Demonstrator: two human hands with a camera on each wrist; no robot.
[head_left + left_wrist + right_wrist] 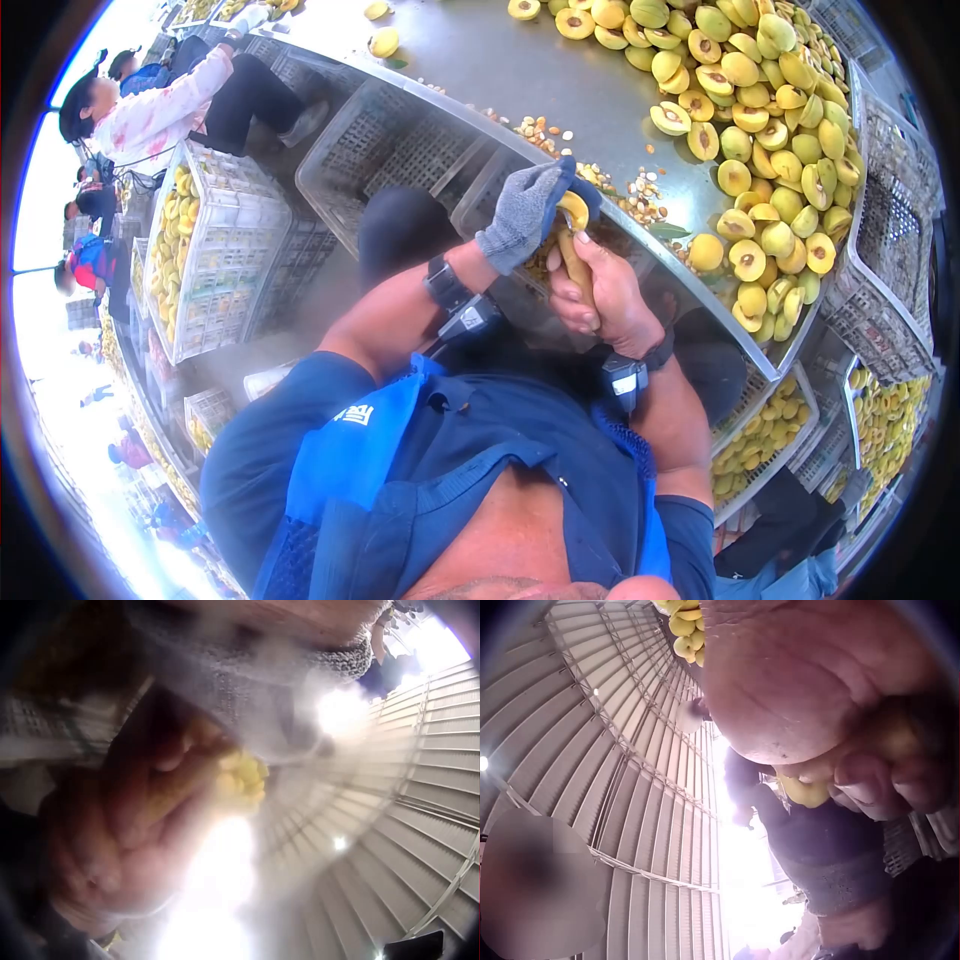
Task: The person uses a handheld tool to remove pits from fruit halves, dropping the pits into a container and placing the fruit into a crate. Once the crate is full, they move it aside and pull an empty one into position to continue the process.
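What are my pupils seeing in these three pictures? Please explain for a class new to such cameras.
There is no robot: a person wears three cameras. The large round picture comes from the head, looking down; the other two come from the left and right wrists. On the metal table lie many yellow fruits, lots of them halved, and small pale and brown pieces. The gloved left hand holds a yellow fruit piece; the bare right hand grips a brownish handle.

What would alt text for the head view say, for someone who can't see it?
A gloved left hand holds a fruit piece while the bare right hand grips a tan handle against it, beside a metal table heaped with yellow fruit, many halved.
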